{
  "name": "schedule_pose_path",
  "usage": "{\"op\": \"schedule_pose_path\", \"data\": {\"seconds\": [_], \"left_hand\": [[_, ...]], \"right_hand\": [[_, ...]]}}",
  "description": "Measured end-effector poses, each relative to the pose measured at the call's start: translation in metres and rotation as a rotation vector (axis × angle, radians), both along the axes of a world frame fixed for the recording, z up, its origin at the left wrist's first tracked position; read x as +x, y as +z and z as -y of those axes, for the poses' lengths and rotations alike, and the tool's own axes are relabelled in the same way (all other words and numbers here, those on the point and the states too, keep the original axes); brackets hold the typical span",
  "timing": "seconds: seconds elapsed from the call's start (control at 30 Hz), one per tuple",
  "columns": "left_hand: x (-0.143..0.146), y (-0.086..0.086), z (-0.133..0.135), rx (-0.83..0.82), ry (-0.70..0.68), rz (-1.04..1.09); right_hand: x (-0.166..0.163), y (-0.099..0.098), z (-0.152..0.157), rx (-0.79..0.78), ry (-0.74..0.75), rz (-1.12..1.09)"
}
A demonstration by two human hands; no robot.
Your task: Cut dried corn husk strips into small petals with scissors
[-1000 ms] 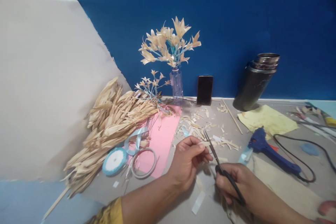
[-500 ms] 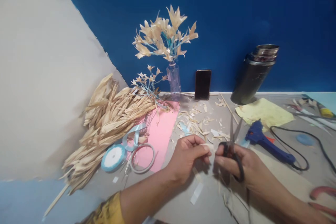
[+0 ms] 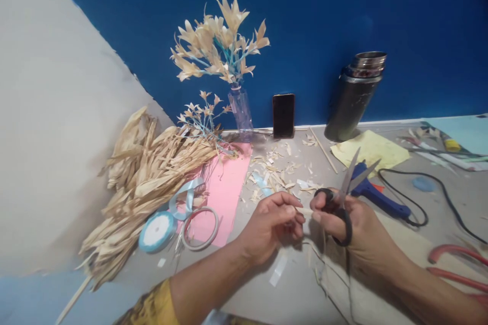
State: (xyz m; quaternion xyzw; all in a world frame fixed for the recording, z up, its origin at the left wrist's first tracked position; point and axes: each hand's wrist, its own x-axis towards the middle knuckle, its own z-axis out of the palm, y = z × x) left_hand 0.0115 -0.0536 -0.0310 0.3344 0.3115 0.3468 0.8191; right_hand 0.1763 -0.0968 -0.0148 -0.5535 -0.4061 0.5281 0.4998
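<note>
Between my two hands runs a small pale strip of husk point(image 3: 305, 211). My left hand point(image 3: 276, 221) is closed, pinching its left end between thumb and fingers. Black-handled scissors point(image 3: 346, 188) hang on the fingers of my right hand point(image 3: 356, 221), their blades apart and pointing up and away. The thumb and fingertip of that same hand meet the strip's right end. Small husk scraps point(image 3: 280, 180) lie on the table just beyond my hands. A white strip point(image 3: 278, 270) rests below my left hand.
Dried corn husks point(image 3: 152, 177) are heaped at left, beside a ribbon spool point(image 3: 156, 232) and a tape roll point(image 3: 200, 228). Husk flowers point(image 3: 219, 40) stand in a clear bottle point(image 3: 241, 111). Behind are a phone point(image 3: 283, 116) and a flask point(image 3: 354, 99). A blue glue gun point(image 3: 381, 195) lies right, with red-handled pliers point(image 3: 453, 259) nearer.
My right fingertips now touch the strip's right end, where a gap showed before. The scissors have tilted to the right. The whole view has shifted, so things appear further left.
</note>
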Motion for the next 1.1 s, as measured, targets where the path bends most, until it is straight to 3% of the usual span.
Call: {"op": "schedule_pose_path", "data": {"seconds": [0.2,0.37,0.57,0.7,0.83,0.97,1.1], "left_hand": [[0.006,-0.004,0.006,0.028,-0.001,-0.115],[0.004,-0.002,0.006,-0.025,-0.114,-0.001],[-0.001,0.005,0.005,-0.02,-0.116,0.067],[-0.01,0.017,-0.005,0.043,0.038,0.102],[-0.015,0.025,-0.01,0.096,0.07,0.02],[-0.015,0.024,-0.01,0.12,0.115,-0.079],[-0.015,0.022,-0.011,0.131,0.131,-0.113]], "right_hand": [[-0.002,-0.007,0.003,-0.094,0.148,-0.139],[0.0,-0.013,0.002,-0.045,0.265,-0.25],[0.007,-0.02,0.0,0.012,0.338,-0.418],[0.013,-0.014,0.0,-0.008,0.378,-0.237],[0.011,-0.009,0.001,-0.054,0.524,0.029],[0.006,-0.008,0.001,-0.052,0.661,0.105],[0.004,-0.008,0.003,-0.119,0.699,0.15]]}}
